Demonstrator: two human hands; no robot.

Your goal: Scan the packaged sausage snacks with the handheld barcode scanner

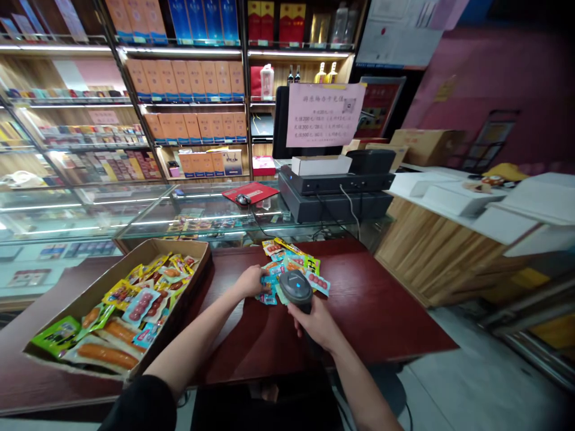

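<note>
My right hand (317,323) is shut around the black grip of a handheld barcode scanner (295,288), whose head points down over a pile of small bright snack packets (287,266). The pile lies on a dark red wooden table (377,305). My left hand (249,281) rests at the pile's left edge, fingers curled against the packets. I cannot tell whether it grips one. Left of my arm, a shallow cardboard box (179,245) holds many packaged sausages and snacks.
Behind the table stand a glass display counter (202,206), a dark cash register (335,191) and a red mat (251,193) with a mouse. Lit shelves of boxed goods fill the back wall. A wood-fronted counter (435,257) with a white top stands right.
</note>
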